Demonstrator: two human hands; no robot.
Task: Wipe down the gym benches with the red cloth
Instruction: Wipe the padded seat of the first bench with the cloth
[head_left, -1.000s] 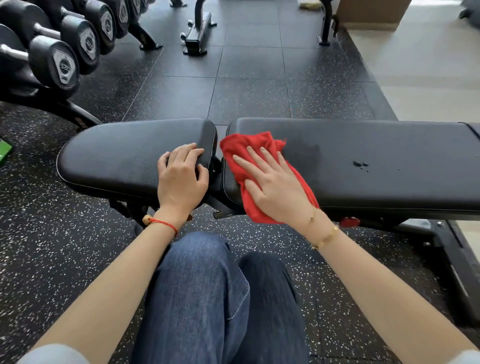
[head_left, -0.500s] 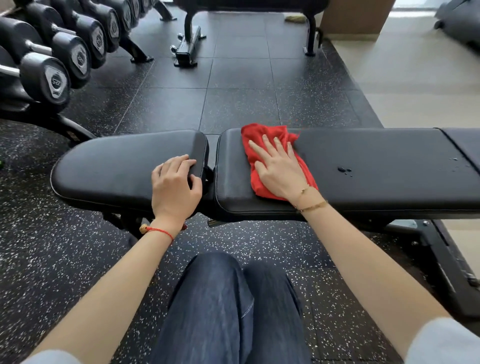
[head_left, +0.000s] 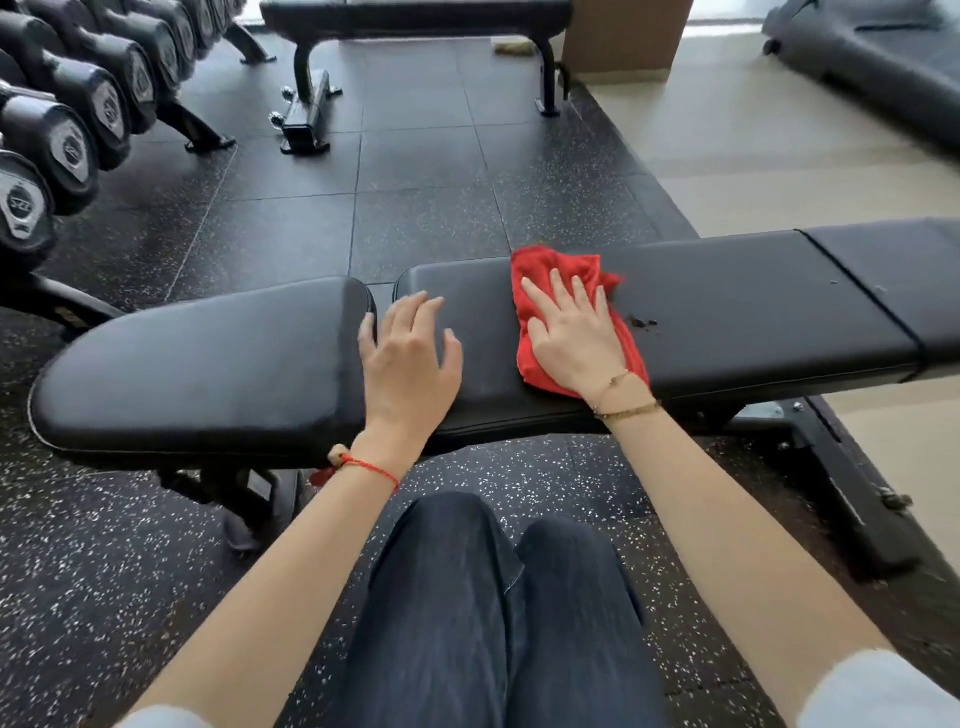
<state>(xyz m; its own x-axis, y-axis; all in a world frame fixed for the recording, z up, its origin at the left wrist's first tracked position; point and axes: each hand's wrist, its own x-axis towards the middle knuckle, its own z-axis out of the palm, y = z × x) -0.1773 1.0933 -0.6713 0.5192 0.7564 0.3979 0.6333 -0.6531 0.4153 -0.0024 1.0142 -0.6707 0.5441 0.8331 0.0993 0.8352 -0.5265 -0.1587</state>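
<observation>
While our right hand (head_left: 574, 338) presses the red cloth (head_left: 561, 275) flat on the bench pad (head_left: 753, 312), fingers spread and not gripping, droplets (head_left: 643, 323) sit just right of the cloth. The pad's long axis runs left-right, so we'd wipe rightward. Our left hand (head_left: 410, 358) is open, empty, over the pad's left end.
</observation>
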